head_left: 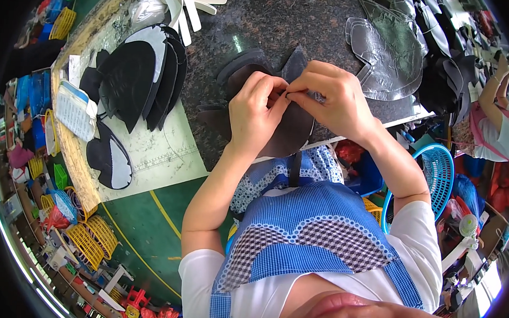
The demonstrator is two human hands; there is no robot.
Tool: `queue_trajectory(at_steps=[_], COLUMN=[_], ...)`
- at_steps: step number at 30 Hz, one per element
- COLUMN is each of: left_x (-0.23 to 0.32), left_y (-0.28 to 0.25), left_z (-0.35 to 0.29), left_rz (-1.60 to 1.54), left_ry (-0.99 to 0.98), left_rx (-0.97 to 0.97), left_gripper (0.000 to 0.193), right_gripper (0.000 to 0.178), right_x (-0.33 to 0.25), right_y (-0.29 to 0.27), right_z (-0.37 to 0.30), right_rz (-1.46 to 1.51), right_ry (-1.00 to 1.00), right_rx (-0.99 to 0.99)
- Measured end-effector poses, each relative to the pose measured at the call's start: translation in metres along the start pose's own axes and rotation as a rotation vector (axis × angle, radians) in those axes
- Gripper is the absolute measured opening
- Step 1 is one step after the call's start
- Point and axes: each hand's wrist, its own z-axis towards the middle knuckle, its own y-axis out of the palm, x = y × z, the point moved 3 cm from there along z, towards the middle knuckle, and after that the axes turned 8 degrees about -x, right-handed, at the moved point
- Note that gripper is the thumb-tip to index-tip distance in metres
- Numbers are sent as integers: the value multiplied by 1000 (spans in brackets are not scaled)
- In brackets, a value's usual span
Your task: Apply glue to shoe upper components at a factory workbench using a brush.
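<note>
Dark piece (293, 132) at near edge of stone tabletop (262, 15), mostly bodyward of the pinch; long axis masked by hands. Left hand (254, 110) and right hand (335, 100) equally near, fingertips almost touching, each thumb and forefinger apparently closed on the piece; exact contact hidden. Stacked black pieces (129, 77) leftward, shiny grey sheets (389, 59) rightward; open stone beyond, white strips (184, 8) far left.

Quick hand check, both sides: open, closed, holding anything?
Left hand: closed, thumb and fingers pinching at the dark piece; exact grip partly hidden.
Right hand: closed in a pinch at the same piece, fingertips meeting the left's.
</note>
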Motion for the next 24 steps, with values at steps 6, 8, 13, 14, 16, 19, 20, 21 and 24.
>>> queue_trajectory(at_steps=[6,8,13,14,16,19,20,21,24], left_x=[-3,1,10,13,19,16,15,16,13], left_y=[2,2,1,2,5,9,9,9,6], left_z=[2,2,-10,-14,-27,-36,-36,-36,-34], left_rz=[88,72,159,278,426,520,560,558,674], left_ry=[3,15,53,177,278,307,317,314,112], left_rx=[37,51,22,-2,-26,-53,-66,-68,-180], left_gripper=[14,16,23,21,22,29,34,34,54], right_gripper=[10,11,10,10,10,9,9,9,11], right_x=[-12,-8,14,18,25,30,34,36,41], right_y=[-16,-25,-22,-20,-16,-10,-7,-5,-5], right_z=[-2,2,6,7,8,12,14,15,17], right_rz=[-224,-262,-221,-236,-247,-381,-432,-483,-548], right_ry=[-159,-155,3,34,65,-4,-24,-42,-95], right_rx=[215,276,198,191,182,209,205,200,289])
